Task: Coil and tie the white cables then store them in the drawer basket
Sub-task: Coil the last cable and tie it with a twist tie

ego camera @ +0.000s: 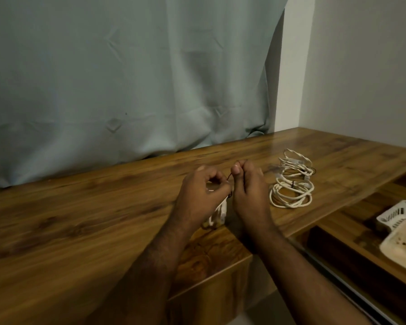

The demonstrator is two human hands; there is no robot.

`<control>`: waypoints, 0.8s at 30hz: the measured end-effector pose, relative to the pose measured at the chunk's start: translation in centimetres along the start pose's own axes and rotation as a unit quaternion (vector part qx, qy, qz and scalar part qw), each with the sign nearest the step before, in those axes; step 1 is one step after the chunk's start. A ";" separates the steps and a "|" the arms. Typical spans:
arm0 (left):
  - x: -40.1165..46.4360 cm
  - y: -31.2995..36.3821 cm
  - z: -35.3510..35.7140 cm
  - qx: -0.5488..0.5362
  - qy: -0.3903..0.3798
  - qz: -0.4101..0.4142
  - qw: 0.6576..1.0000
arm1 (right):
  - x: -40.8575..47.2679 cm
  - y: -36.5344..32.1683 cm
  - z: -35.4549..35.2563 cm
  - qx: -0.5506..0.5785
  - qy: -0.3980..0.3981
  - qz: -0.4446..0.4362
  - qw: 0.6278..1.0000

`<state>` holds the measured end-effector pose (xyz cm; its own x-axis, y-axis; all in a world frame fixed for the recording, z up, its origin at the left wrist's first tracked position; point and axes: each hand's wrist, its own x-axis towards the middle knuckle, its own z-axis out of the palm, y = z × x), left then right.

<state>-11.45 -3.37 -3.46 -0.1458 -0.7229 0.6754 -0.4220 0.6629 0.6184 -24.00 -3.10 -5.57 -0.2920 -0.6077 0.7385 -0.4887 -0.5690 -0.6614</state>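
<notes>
Left hand (198,192): raised over the table (80,207), fingers curled, pinching one end of a thin dark tie (299,176) and steadying a coiled white cable (217,214) that hangs just beneath it.

Right hand (246,186): just beside the left hand, nearly touching it; thumb and forefinger pressed together on the other end of the dark tie.

Coiled white cable: below and between the two hands, mostly hidden by them; its lower loops reach down to the table surface near the front edge. Blurred, so its plug ends cannot be told.

Finished cable coils (291,181): white, lying on the table just to the right of the right hand, apart from it. They appear stacked or overlapping, each with a small dark band round it; the exact count is unclear.

Drawer (352,231): open, wooden, lower and further right of the right hand.

Drawer basket (394,215): white, slotted plastic, inside the drawer at far right, partly cut off by the frame edge.

Curtain (127,78): pale green, hanging behind the table beyond both hands.
</notes>
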 end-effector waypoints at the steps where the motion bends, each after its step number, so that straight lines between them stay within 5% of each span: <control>1: -0.1 0.1 0.0 -0.009 -0.006 -0.001 1.000 | 0.0 -0.1 -0.2 0.000 0.025 -0.014 1.000; 10: -0.8 0.7 0.2 -0.138 -0.170 -0.033 0.975 | 0.1 0.7 -0.3 0.064 0.055 0.017 0.996; 24: -0.5 -0.6 -0.2 -0.173 -0.232 -0.051 0.956 | 0.3 0.8 -0.1 0.084 0.050 0.048 0.994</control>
<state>-10.92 -3.39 -4.04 -0.5354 -0.7420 0.4033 -0.1449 0.5512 0.8217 -24.60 -3.70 -5.85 -0.4148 -0.6108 0.6744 -0.3131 -0.6001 -0.7361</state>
